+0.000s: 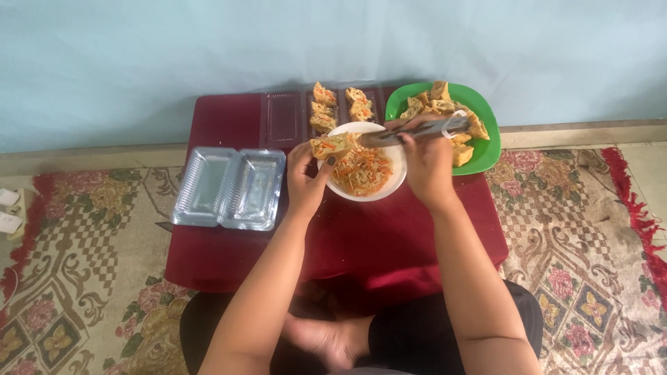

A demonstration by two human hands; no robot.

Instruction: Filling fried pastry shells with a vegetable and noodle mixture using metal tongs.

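Note:
My left hand [306,173] holds a piece of fried tofu [332,145] stuffed with shredded vegetables, just over the left rim of a white bowl [391,186] of orange and pale vegetable filling [361,172]. My right hand [427,156] grips metal tongs [417,130] whose tips point left at the tofu piece. Behind the right hand sits a green plate [486,149] heaped with plain fried tofu pieces [439,104]. A clear plastic tray [285,118] at the back holds several stuffed pieces [323,107].
All stands on a low table under a dark red cloth [389,236]. An open clear clamshell box [229,187] lies at the table's left. A patterned carpet [76,278] covers the floor, a pale blue wall [208,55] rises behind, and my crossed legs [333,340] sit below.

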